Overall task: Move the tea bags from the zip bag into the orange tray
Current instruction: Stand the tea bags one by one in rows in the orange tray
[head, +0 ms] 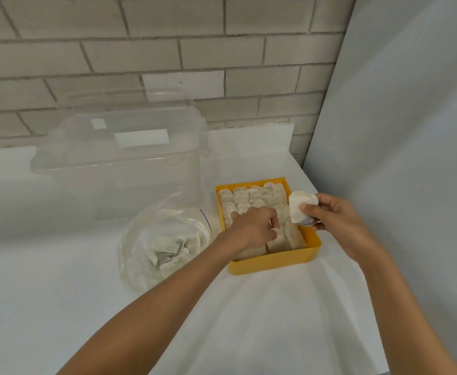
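Observation:
An orange tray [274,262] sits on the white table, packed with rows of pale tea bags [245,197]. My left hand [253,226] reaches into the tray's near half, fingertips pinching a tea bag there. My right hand [335,220] hovers over the tray's right rim and holds a small stack of white tea bags [299,208]. Left of the tray lies a clear zip bag [162,244], open, with several tea bags inside.
A large clear plastic container [119,158] stands behind the zip bag, against the brick wall. A pale panel [411,131] rises at the right, close to the tray. The white table [59,293] spreads toward me.

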Demonstrator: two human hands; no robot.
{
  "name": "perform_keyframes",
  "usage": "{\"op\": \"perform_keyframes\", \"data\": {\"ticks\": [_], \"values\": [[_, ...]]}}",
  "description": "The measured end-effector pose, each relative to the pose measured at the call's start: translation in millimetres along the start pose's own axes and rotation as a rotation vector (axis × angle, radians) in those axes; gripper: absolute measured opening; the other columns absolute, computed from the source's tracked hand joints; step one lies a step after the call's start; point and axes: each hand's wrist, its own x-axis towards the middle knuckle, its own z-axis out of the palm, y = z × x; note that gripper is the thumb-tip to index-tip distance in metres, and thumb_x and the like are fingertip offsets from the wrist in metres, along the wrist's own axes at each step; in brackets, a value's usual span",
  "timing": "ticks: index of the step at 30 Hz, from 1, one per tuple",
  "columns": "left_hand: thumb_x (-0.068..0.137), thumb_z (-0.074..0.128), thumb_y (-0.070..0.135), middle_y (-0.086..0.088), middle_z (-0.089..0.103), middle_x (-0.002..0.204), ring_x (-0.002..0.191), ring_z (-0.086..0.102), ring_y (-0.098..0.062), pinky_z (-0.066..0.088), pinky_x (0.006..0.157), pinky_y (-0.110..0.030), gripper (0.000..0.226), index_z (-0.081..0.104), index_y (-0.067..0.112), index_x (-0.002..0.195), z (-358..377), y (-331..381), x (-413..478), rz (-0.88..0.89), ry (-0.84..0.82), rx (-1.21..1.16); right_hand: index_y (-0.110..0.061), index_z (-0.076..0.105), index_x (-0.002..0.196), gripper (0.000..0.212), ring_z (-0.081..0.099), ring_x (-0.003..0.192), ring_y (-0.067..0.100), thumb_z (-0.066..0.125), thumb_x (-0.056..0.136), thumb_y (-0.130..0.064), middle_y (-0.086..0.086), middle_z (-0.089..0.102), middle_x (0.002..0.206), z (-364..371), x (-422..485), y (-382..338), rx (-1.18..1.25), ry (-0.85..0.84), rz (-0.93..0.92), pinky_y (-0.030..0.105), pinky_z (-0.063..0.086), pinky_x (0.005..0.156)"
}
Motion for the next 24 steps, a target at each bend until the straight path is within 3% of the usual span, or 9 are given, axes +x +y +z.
{"op": "perform_keyframes", "data": {"ticks": [8, 11, 14, 17, 19, 21, 24], "values": [[0.09, 0.061, 0.016, 0.0, 0.06, 0.11, 0.108, 0.049, -0.02, 0.019, 0.096, -0.044, 0.017, 0.062, 0.021, 0.106, -1.4, 2.5, 10.4, 0.004, -0.173, 0.106, -0.012, 0.068, 0.096, 0.008, 0.058, 0.071, 0.014, 0.064, 0.089, -0.013, 0.008, 0.067, 0.084, 1.9, -2.0, -1.6, 0.003, -0.007, -0.004, 0.023, 0.047, 0.06], [0.089, 0.059, 0.011, 0.001, 0.062, 0.109, 0.108, 0.052, -0.02, 0.019, 0.093, -0.043, 0.017, 0.062, 0.021, 0.102, 3.2, 1.8, 11.9, 0.028, -0.119, 0.213, -0.01, 0.068, 0.099, 0.011, 0.059, 0.072, 0.014, 0.064, 0.089, -0.014, 0.009, 0.068, 0.085, 1.6, -2.6, -0.9, -0.011, -0.008, 0.001, 0.023, 0.047, 0.06], [0.088, 0.062, 0.022, -0.002, 0.057, 0.111, 0.108, 0.051, -0.022, 0.022, 0.087, -0.041, 0.022, 0.059, 0.023, 0.11, 7.1, -0.2, 12.9, 0.069, 0.053, 0.263, -0.012, 0.068, 0.098, 0.01, 0.059, 0.072, 0.013, 0.063, 0.09, -0.014, 0.007, 0.069, 0.086, 0.5, -3.7, -0.1, -0.017, -0.02, 0.009, 0.023, 0.047, 0.06], [0.091, 0.058, 0.028, 0.005, 0.06, 0.106, 0.103, 0.054, -0.017, 0.034, 0.09, -0.041, 0.021, 0.059, 0.025, 0.111, 0.8, -0.6, 12.2, 0.06, 0.233, -0.036, -0.015, 0.067, 0.099, 0.01, 0.06, 0.075, 0.013, 0.062, 0.091, -0.013, 0.004, 0.07, 0.088, -3.3, -4.8, 1.4, -0.004, -0.038, 0.013, 0.023, 0.047, 0.061], [0.092, 0.058, 0.024, 0.006, 0.064, 0.101, 0.094, 0.058, -0.012, 0.048, 0.089, -0.04, 0.013, 0.064, 0.019, 0.103, -8.8, -0.2, 10.6, 0.067, 0.271, -0.382, -0.016, 0.066, 0.099, 0.01, 0.061, 0.075, 0.012, 0.062, 0.09, -0.012, 0.002, 0.07, 0.087, -5.3, -5.8, 1.7, 0.002, -0.053, 0.016, 0.023, 0.047, 0.061], [0.093, 0.06, 0.021, -0.001, 0.067, 0.102, 0.084, 0.06, -0.01, 0.054, 0.082, -0.03, 0.014, 0.066, 0.012, 0.101, -18.5, 3.7, 3.3, 0.07, 0.254, -0.623, -0.015, 0.067, 0.098, 0.01, 0.062, 0.071, 0.008, 0.064, 0.089, -0.011, 0.0, 0.071, 0.083, -4.8, -6.7, 0.6, 0.007, -0.079, 0.006, 0.021, 0.047, 0.06], [0.09, 0.064, 0.017, 0.005, 0.067, 0.089, 0.074, 0.058, -0.007, 0.052, 0.072, -0.023, 0.011, 0.069, 0.009, 0.096, -24.4, 8.1, -5.6, 0.134, 0.307, -0.648, -0.014, 0.067, 0.09, 0.006, 0.061, 0.062, 0.003, 0.067, 0.087, -0.009, -0.003, 0.071, 0.074, 1.4, -8.2, -2.5, 0.002, -0.095, -0.03, 0.015, 0.047, 0.054]]}}
